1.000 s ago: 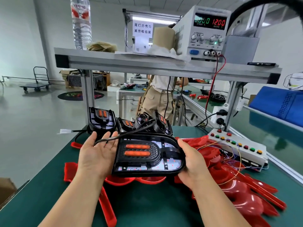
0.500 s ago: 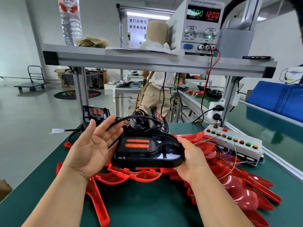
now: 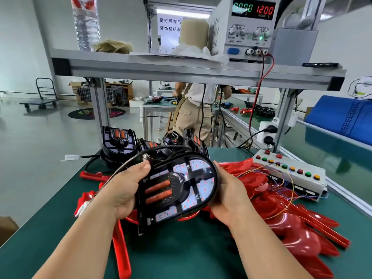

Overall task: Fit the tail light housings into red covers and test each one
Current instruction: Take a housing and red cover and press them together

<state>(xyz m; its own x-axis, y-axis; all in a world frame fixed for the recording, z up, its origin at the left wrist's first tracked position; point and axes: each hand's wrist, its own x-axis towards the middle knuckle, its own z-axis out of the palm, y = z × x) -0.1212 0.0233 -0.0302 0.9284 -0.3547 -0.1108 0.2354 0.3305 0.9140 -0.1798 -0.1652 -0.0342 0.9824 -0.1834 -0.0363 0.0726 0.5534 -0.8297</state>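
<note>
While both forearms reach in from the near edge of the green bench [image 3: 181, 258], the tail light housing [image 3: 177, 188] is held clear above it, between the two hands.

Left hand [image 3: 124, 190]: grasping the housing's left edge, thumb on top, fingers curled behind.

Right hand [image 3: 229, 194]: gripping the rounded right end, thumb on the rim.

Housing is tilted, with the rounded end up and to the right, the squared end down and to the left, and its face towards the camera. Two orange bars sit in the dark centre, with white panels dotted red around them. A black cable [image 3: 131, 159] arcs from behind the housing over the left hand and runs down past the left wrist.

Red covers [image 3: 291, 228] lie heaped on the bench beneath and to the right of the housing, and a few more lie to the left.

Further back, on the right, a white button box [image 3: 289, 172] carries a row of coloured buttons, and thin wires trail from it over the covers. At the far left of the bench, several more housings [image 3: 118, 141] stand grouped together.

An aluminium shelf [image 3: 181, 69] spans overhead. On it a power supply [image 3: 251, 25] displays 0000 in green and 1200 in red, and a red lead [image 3: 261, 87] drops from its terminals. A plastic bottle [image 3: 86, 23] stands at the shelf's left.

Beyond the shelf, a person [image 3: 193, 113] stands at another bench, seen from behind.
</note>
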